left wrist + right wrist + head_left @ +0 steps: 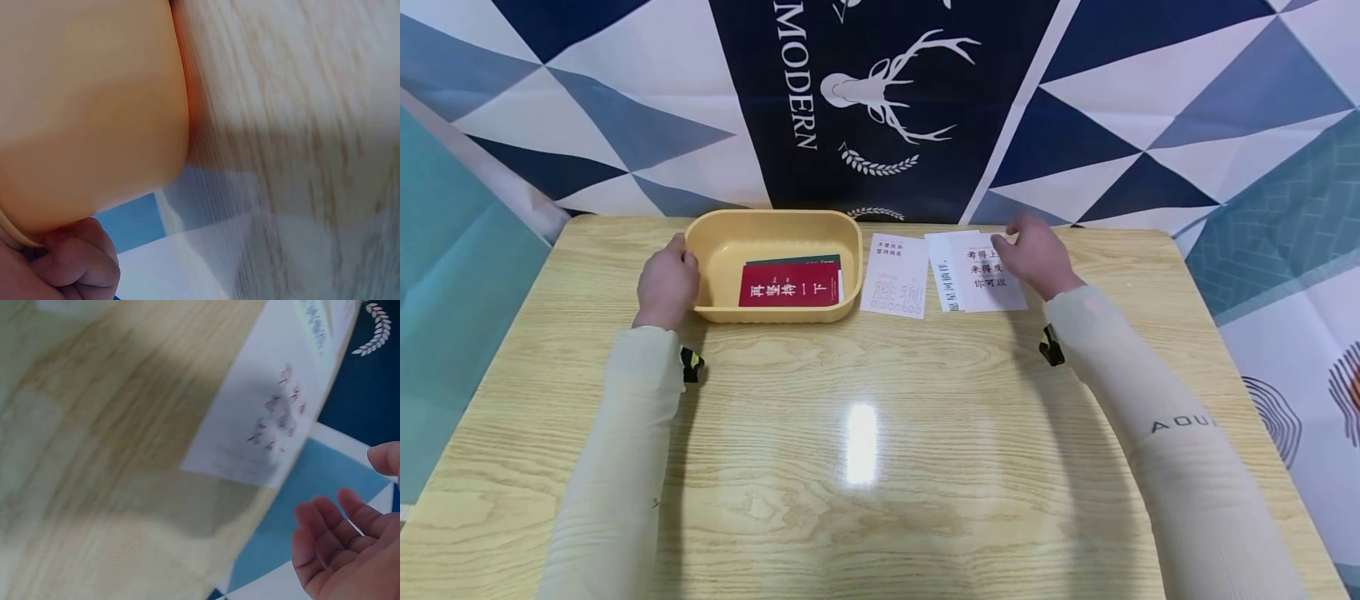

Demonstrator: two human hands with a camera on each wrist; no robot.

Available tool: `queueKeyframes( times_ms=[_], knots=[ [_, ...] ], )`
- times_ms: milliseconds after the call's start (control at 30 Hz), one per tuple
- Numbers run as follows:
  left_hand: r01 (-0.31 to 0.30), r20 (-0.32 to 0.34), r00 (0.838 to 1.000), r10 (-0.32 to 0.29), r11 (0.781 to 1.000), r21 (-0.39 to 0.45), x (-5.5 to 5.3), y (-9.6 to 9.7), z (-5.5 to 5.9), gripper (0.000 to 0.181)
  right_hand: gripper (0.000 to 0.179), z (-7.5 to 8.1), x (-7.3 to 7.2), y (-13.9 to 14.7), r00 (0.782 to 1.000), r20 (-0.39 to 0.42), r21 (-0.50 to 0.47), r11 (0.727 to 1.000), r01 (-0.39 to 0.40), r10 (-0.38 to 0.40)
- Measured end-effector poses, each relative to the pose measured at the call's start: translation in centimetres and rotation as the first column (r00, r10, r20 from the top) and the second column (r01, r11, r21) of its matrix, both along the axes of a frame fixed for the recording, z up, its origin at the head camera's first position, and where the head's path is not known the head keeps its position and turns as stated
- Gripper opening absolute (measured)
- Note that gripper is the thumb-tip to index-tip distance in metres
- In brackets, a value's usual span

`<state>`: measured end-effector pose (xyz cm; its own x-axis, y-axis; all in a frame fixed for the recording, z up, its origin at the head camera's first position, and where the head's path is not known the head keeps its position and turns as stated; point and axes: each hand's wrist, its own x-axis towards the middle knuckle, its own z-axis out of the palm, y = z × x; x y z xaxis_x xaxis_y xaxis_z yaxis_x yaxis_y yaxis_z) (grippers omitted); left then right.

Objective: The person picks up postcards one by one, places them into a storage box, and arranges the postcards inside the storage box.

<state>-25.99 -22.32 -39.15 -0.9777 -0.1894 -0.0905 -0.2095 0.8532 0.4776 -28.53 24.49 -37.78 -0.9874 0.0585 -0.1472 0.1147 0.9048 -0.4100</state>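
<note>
The rightmost card (pixel 988 283) lies basket-side of your right grip (pixel 1040 256), thumb and fingers apart; your left grip (pixel 667 285) clamps the basket (pixel 775 316).

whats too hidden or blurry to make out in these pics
Head: most of the green card, under the red card.
Head: most of the middle loose white card, under the rightmost card.
Left wrist: inside of the tray, behind its outer wall.
Left wrist: part of the left hand, beyond the picture's edges.
Right wrist: characters on the rightmost card, blurred.
</note>
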Motion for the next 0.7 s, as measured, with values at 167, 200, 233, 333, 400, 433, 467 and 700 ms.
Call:
queueKeyframes(
  times_ms=[167, 200, 233, 333, 400, 433, 467, 700],
  knots=[
    [-0.004, -0.004, 1.000, 0.004, 1.000, -0.002, -0.1, 0.0, 0.0, 0.047, 0.056, -0.8, 0.1, 1.0, 1.000, 0.022, 0.024, 1.000, -0.007, 0.007],
    [-0.004, -0.009, 1.000, 0.004, 1.000, -0.004, -0.1, 0.0, 0.0, 0.047, 0.059, -0.9, 0.1, 1.2, 0.999, 0.032, 0.028, 1.000, -0.004, 0.003],
    [-0.004, -0.014, 1.000, 0.004, 1.000, -0.004, -0.2, 0.0, -0.1, 0.046, 0.060, -1.0, 0.0, 1.2, 0.999, 0.040, 0.037, 0.999, -0.002, 0.001],
    [-0.006, -0.019, 1.000, 0.006, 1.000, -0.008, -0.2, 0.0, -0.1, 0.046, 0.062, -1.3, 0.0, 1.2, 0.997, 0.072, 0.058, 0.998, 0.022, -0.026],
    [-0.007, -0.016, 1.000, 0.007, 1.000, -0.006, -0.2, -0.1, -0.1, 0.046, 0.060, -1.5, 0.0, 1.1, 0.995, 0.089, 0.078, 0.996, 0.038, -0.045],
    [-0.006, -0.010, 1.000, 0.006, 1.000, -0.004, -0.2, -0.1, 0.0, 0.047, 0.058, -1.6, 0.1, 1.0, 0.994, 0.097, 0.093, 0.995, 0.049, -0.057],
    [-0.006, -0.005, 1.000, 0.006, 1.000, -0.003, -0.2, -0.1, 0.0, 0.047, 0.056, -1.7, 0.0, 0.9, 0.992, 0.105, 0.106, 0.993, 0.056, -0.067],
    [0.003, 0.008, 1.000, -0.003, 1.000, 0.004, -0.2, 0.0, 0.0, 0.047, 0.051, -2.3, 0.1, 0.2, 0.982, 0.148, 0.184, 0.979, 0.089, -0.117]
  ],
)
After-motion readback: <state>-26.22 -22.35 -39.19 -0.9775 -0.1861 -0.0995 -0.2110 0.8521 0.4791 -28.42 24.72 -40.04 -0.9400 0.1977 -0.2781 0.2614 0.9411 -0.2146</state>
